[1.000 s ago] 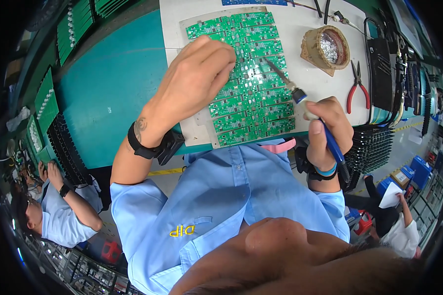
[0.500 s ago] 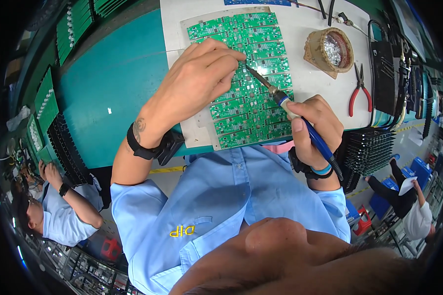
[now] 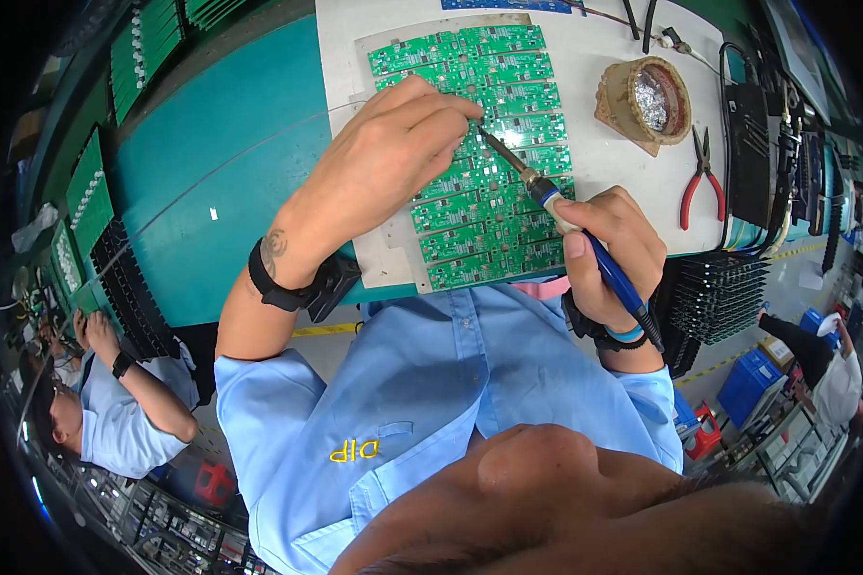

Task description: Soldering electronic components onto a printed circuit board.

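Observation:
A panel of green circuit boards, dotted with small parts, lies in front of me. My left hand is over its left side, thumb and fingers pinched on a thin solder wire that trails off in an arc to the left. In my right hand is a soldering iron with a blue handle, gripped like a pen. Its dark tip points up-left and reaches the panel right by my left fingertips. The exact contact spot is too small to make out.
Right of the panel, a round pot with silvery contents stands near red-handled pliers. A black rack of boards is beyond the table's right edge. More green boards stand at left, where a co-worker sits.
The solder wire now shows as a long arc to the left. My right hand and the iron's handle have shifted very slightly left. A person at the far right has moved farther right.

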Available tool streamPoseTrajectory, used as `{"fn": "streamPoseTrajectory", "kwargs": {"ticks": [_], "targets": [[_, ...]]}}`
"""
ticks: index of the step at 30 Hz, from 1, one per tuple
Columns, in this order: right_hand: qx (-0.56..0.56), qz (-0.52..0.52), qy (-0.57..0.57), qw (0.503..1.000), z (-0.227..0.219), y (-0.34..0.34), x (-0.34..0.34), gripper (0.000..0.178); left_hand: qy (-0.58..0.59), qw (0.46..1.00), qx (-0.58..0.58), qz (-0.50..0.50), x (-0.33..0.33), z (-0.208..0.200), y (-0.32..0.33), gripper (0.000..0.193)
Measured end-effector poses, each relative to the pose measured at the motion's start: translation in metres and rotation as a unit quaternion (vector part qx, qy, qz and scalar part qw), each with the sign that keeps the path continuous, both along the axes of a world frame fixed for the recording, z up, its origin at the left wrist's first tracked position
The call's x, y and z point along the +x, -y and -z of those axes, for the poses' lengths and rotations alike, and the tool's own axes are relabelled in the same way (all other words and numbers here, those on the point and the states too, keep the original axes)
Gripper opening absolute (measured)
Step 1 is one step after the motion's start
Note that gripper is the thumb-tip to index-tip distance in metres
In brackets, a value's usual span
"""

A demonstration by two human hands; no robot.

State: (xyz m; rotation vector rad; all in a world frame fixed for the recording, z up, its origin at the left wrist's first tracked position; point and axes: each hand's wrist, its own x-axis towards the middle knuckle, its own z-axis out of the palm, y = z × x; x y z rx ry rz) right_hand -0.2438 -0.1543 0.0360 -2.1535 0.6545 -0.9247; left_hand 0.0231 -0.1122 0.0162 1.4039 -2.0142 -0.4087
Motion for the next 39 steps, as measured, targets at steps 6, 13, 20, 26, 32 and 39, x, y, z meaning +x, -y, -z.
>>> {"fn": "streamPoseTrajectory", "kwargs": {"ticks": [6,13,20,26,32,39], "targets": [[0.003,0.003,0.006,1.000,-0.0003,0.0004,0.0009,0.018,0.005,1.000,-0.002,0.009,0.0003,0.0002,0.0007,0.014],[0.008,0.005,0.001,1.000,-0.0003,0.0003,0.0013,0.019,0.010,1.000,-0.011,0.006,-0.0018,0.0003,0.0017,0.015],[-0.005,0.000,-0.002,1.000,-0.0008,-0.0015,0.0007,0.019,0.010,1.000,-0.019,0.011,-0.0011,0.0003,0.0013,0.015],[0.007,0.006,0.005,1.000,-0.0027,-0.0010,0.0003,0.018,0.010,1.000,-0.016,0.009,-0.0016,0.0005,0.0016,0.015],[0.006,0.006,-0.001,1.000,-0.0040,-0.0017,0.0000,0.018,-0.012,1.000,-0.008,0.009,-0.0024,0.0007,0.0004,0.016],[0.009,0.007,-0.002,1.000,-0.0050,-0.0021,-0.0010,0.018,-0.007,1.000,-0.012,0.008,-0.0025,0.0012,0.0003,0.016]]}}
